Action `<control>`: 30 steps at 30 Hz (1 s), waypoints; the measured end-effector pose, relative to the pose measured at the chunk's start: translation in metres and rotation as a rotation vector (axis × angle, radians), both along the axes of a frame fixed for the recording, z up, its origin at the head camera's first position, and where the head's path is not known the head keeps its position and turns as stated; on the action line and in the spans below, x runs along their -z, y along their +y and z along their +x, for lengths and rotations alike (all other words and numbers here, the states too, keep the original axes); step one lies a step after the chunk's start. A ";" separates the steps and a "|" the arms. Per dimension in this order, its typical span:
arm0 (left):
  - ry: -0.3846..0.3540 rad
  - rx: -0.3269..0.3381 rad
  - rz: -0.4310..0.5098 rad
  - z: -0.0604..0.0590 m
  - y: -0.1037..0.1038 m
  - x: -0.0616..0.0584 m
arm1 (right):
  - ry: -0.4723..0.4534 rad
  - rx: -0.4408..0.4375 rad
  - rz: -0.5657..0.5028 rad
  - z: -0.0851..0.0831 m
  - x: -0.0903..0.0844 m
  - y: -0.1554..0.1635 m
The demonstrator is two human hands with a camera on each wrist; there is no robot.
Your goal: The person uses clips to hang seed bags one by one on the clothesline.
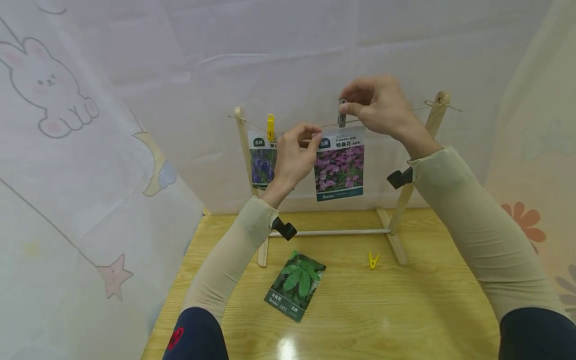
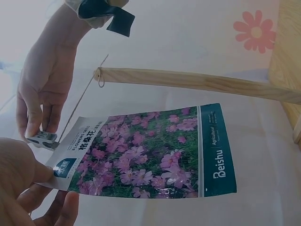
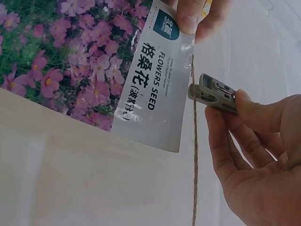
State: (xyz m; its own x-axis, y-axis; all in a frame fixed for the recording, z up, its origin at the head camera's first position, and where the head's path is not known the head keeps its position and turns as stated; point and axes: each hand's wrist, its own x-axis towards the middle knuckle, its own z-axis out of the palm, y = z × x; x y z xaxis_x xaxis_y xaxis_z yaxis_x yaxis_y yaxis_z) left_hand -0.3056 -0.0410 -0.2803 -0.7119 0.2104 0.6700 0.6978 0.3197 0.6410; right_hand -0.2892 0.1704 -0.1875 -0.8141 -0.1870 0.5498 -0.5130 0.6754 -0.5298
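Note:
In the head view my left hand [image 1: 294,155] pinches the top left corner of a seed packet [image 1: 339,170] with pink flowers, which hangs just below a twine line [image 2: 77,106]. My right hand [image 1: 380,107] holds a grey clothespin [image 3: 214,93] between thumb and fingers. Its tip meets the twine [image 3: 195,179] near the packet's top edge; whether it bites the packet I cannot tell. Partly behind my left hand, a purple-flower seed packet [image 1: 262,167] hangs from the line under a yellow clothespin [image 1: 270,127].
A wooden stand [image 1: 398,207] carries the line between two posts, with a rod [image 1: 333,232] low across it. On the wooden table [image 1: 342,320] lie a green-leaf seed packet [image 1: 295,286] and another yellow clothespin [image 1: 373,260]. Printed sheets [image 1: 148,65] surround the table.

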 end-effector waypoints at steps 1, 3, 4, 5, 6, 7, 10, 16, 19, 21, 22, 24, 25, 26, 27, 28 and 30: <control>0.004 0.000 -0.001 0.000 0.000 0.000 | -0.007 -0.004 0.000 0.000 0.000 0.000; 0.009 -0.004 -0.006 0.001 0.000 0.000 | -0.022 -0.007 -0.003 -0.001 0.001 0.001; 0.009 -0.006 -0.009 0.001 0.000 0.000 | -0.028 -0.011 -0.006 -0.001 0.001 0.002; 0.007 -0.008 -0.011 0.001 0.000 0.000 | -0.033 -0.012 -0.005 -0.002 0.001 0.002; 0.005 -0.009 -0.013 0.000 0.000 0.000 | -0.041 -0.012 -0.008 -0.002 0.001 0.002; 0.003 -0.011 -0.015 0.000 0.000 0.000 | -0.047 -0.013 -0.009 -0.002 0.002 0.002; -0.002 -0.016 -0.015 0.000 0.000 0.000 | -0.053 -0.016 -0.010 -0.002 0.002 0.001; -0.004 -0.014 -0.003 0.000 0.001 -0.001 | -0.055 -0.021 -0.002 -0.001 0.002 0.000; -0.005 -0.010 0.000 0.000 0.002 -0.001 | -0.056 -0.019 0.005 -0.001 0.002 0.000; -0.007 -0.009 0.000 0.000 0.002 0.000 | -0.057 -0.019 0.009 -0.001 0.002 0.000; -0.007 -0.010 -0.001 0.000 0.002 0.000 | -0.058 -0.020 0.012 -0.001 0.003 0.000; -0.009 -0.011 -0.001 0.000 0.003 0.001 | -0.061 -0.021 0.015 -0.002 0.004 0.001; -0.011 -0.011 -0.001 0.000 0.003 0.001 | -0.067 -0.021 0.015 -0.002 0.005 0.001; -0.013 -0.011 0.000 -0.001 0.003 0.001 | -0.073 -0.021 0.016 -0.002 0.005 0.001; -0.014 -0.010 0.001 -0.001 0.003 0.001 | -0.076 -0.021 0.019 -0.002 0.006 0.001; -0.015 -0.009 0.003 -0.001 0.003 0.001 | -0.079 -0.022 0.021 -0.002 0.006 0.001; -0.013 -0.006 0.005 -0.001 0.003 0.001 | -0.090 -0.024 0.022 -0.002 0.007 0.001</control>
